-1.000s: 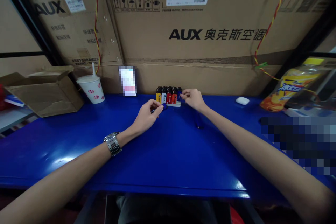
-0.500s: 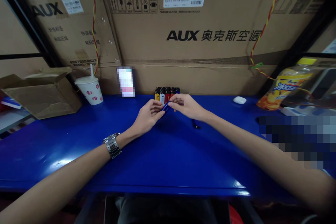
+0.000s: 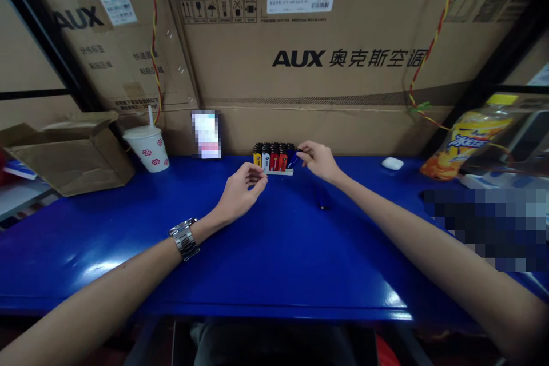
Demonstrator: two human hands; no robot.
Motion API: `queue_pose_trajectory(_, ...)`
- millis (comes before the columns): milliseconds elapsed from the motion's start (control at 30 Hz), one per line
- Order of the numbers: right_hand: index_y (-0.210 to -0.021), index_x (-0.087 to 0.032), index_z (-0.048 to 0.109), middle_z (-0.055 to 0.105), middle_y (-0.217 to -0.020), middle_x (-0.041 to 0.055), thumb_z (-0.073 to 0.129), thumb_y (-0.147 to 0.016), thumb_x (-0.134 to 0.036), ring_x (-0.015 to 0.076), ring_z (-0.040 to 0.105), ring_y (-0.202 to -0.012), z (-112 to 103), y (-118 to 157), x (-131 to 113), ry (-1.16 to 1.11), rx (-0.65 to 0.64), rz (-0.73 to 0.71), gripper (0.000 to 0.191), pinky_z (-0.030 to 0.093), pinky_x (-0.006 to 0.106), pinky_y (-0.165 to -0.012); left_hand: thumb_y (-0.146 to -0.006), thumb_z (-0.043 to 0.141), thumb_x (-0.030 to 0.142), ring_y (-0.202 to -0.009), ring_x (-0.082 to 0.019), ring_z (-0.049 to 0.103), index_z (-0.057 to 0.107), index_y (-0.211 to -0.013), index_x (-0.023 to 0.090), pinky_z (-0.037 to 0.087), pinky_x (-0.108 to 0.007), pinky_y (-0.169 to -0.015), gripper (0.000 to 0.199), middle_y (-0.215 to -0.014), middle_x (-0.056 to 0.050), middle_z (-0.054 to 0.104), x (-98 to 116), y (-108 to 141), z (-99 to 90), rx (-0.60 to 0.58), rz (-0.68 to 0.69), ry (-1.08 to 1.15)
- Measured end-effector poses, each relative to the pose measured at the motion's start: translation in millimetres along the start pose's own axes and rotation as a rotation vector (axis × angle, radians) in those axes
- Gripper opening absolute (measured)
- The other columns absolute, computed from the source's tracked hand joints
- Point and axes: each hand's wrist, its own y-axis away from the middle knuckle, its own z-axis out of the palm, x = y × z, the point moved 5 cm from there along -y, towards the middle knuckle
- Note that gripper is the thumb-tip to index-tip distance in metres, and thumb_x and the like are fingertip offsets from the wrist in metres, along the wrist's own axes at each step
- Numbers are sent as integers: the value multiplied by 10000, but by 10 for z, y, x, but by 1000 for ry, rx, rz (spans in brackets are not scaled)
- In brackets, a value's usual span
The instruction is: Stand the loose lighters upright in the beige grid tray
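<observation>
Lighters (image 3: 275, 160) with black tops, in yellow, white and red, stand upright in rows in a pale tray (image 3: 278, 172) at the back of the blue table. My right hand (image 3: 318, 160) pinches a blue lighter (image 3: 294, 158), tilted at the tray's right end. Whether that lighter's lower end is inside the tray cannot be made out. My left hand (image 3: 243, 189) holds nothing, its thumb and fingers apart, just in front of the tray's left side. A dark blue lighter (image 3: 322, 201) lies on the table below my right hand.
On the left are an open carton (image 3: 81, 154), a paper cup (image 3: 148, 148) with a straw, and a phone (image 3: 206, 134) leaning upright. A white earbud case (image 3: 392, 163) and a drink bottle (image 3: 465, 137) stand right. Large cardboard boxes (image 3: 343, 97) wall off the back.
The blue lighter has left my left hand; my right hand has carried it right to the tray's end. My left hand stays nearly in place, fingers now empty.
</observation>
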Motion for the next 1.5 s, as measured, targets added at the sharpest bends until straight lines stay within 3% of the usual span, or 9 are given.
queue_pose_trajectory(133, -1048, -190, 557, 659, -812, 55, 570, -827, -297, 180, 626, -657, 8, 16, -116, 109, 9, -69, 246, 477, 335, -668, -810, 600, 271, -851, -161, 652, 516, -939, 156, 532, -346, -816, 193, -919, -80, 655, -10, -3, -1, -3, 10, -15)
queue_pose_trajectory(267, -1123, -198, 589, 678, -970, 95, 526, -859, -302, 228, 635, -858, -13, 83, -251, 310, -136, -159, 291, 471, 379, -795, -802, 608, 265, -855, -161, 649, 517, -937, 157, 533, -343, -814, 195, -914, -75, 654, -13, -6, 4, -12, 15, -32)
queue_pose_trajectory(467, -1340, -201, 491, 600, -1106, 148, 476, -824, -214, 268, 606, -883, -82, 210, -384, 575, -205, -169, 517, 474, 399, -752, -797, 616, 266, -854, -159, 649, 524, -944, 160, 533, -340, -817, 203, -912, -69, 654, -30, -9, 5, -11, 22, -40)
queue_pose_trajectory(633, -1111, -187, 608, 577, -1107, 103, 448, -576, 9, 223, 568, -975, -170, 382, -450, 433, -585, -364, 591, 445, 372, -867, -805, 604, 259, -842, -160, 649, 529, -938, 156, 535, -347, -806, 184, -915, -72, 658, -5, -2, 3, -21, 27, -52)
queue_pose_trajectory(733, -1030, -237, 641, 595, -1082, 70, 455, -516, 29, 234, 535, -1038, -263, 527, -476, 412, -790, -368, 608, 410, 406, -921, -805, 602, 255, -847, -162, 647, 536, -937, 155, 534, -345, -803, 178, -923, -74, 661, 14, 2, 4, -32, 23, -63)
queue_pose_trajectory(833, -975, -261, 669, 603, -1047, 68, 539, -549, -10, 248, 531, -986, -295, 639, -504, 469, -861, -309, 511, 417, 417, -882, -806, 601, 249, -850, -162, 643, 540, -937, 152, 532, -339, -804, 174, -925, -75, 661, 28, 3, 3, -37, 20, -78)
queue_pose_trajectory(1000, -906, -219, 612, 614, -993, 68, 594, -703, -170, 235, 543, -916, -181, 667, -608, 459, -745, -317, 210, 419, 398, -838, -808, 601, 252, -852, -160, 642, 545, -928, 155, 527, -332, -805, 164, -918, -70, 661, 25, 0, 2, -38, 24, -94)
queue_pose_trajectory(1300, -1119, -194, 444, 604, -856, 64, 344, -942, -350, 178, 564, -727, 133, 671, -492, 105, -360, -118, 256, 441, 336, -678, -815, 594, 284, -823, -163, 648, 547, -908, 163, 533, -340, -796, 160, -878, -63, 659, 11, -7, 8, -25, 15, -92)
queue_pose_trajectory(1500, -779, -202, 499, 397, -543, -44, 409, -894, -549, 94, 371, -449, 71, 648, -296, -318, -155, 184, 377, 307, 235, -435, -825, 579, 312, -824, -169, 647, 544, -910, 156, 532, -349, -798, 181, -876, -70, 654, 7, -7, 17, -34, 0, -79)
